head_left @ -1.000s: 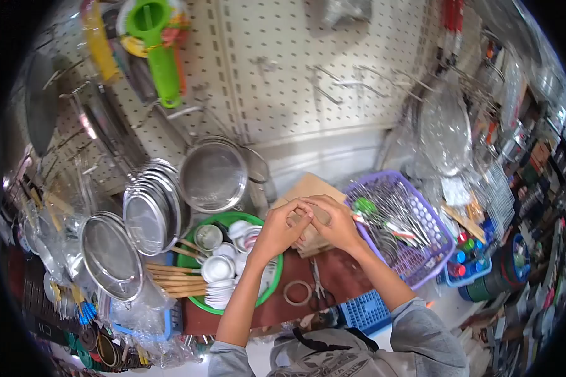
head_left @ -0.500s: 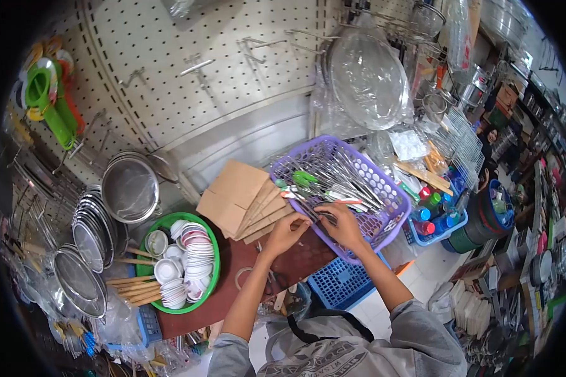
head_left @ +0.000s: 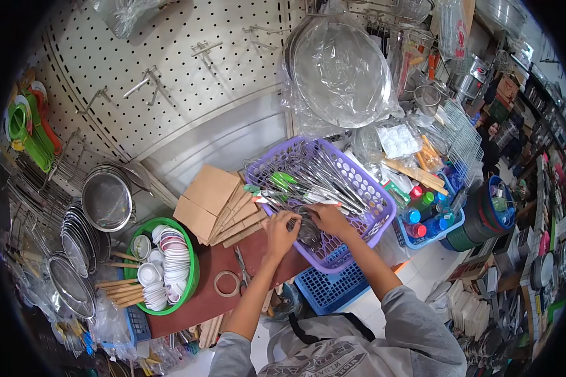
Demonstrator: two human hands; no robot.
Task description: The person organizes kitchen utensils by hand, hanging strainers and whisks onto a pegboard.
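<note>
Head view: the left hand (head_left: 282, 234) and the right hand (head_left: 327, 220) are held close together over the near left side of a purple basket (head_left: 384, 217). The fingers of both hands are bent, and the tips are brought near each other. Whether something small is pinched in either hand cannot be told. Dark, round wire tools (head_left: 309, 234) are seen right by the fingers, inside the basket. Long, shiny metal tools (head_left: 336, 179) are heaped behind them, with a bright green piece (head_left: 283, 181) among them.

To the left of the basket, flat brown cardboard pieces (head_left: 207, 191) are piled up and fanned out on the red-brown table (head_left: 170, 323). Scissors (head_left: 241, 261) and a ring of tape (head_left: 226, 295) are found on the near side of the cardboard. A blue crate (head_left: 324, 289) is seen just below the basket's near edge.

The wire tools look light, springy and a bit slippery. They could be bent if squeezed hard, and they may get hooked on each other. They would be best held by a handle or a thick part, not by the thin loops. The cardboard looks light and stiff, and it could be gripped by its edges.
</note>
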